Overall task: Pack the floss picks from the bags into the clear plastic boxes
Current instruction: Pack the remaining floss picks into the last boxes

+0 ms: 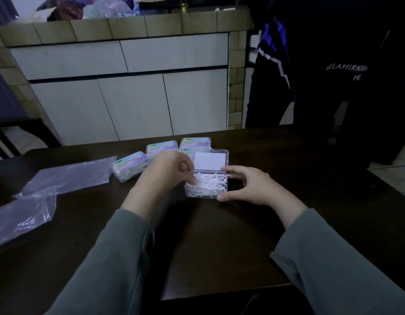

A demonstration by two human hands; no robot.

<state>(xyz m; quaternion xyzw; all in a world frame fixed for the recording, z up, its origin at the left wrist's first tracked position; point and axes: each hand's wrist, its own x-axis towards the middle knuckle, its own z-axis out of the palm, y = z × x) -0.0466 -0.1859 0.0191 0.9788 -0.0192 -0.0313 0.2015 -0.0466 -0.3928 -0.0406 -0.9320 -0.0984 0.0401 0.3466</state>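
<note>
Open clear plastic box (207,185) heaped with white floss picks (209,181) at centre of dark table (219,246), left hand (168,172) curled fingers pressing into the picks, right hand (247,186) bracing the box's right side between thumb and forefinger, closed labelled boxes (161,148) behind, empty plastic bags (69,172) lying left.

White capitals on the dark jacket (347,71) of the person standing beyond the table read "ELAHIRK", with the start and end of the word lost in folds and shadow. Below it stands an "H", the rest being too dim to make out. The closed boxes (161,147) carry coloured labels with print, but it is too small and blurred to read.
</note>
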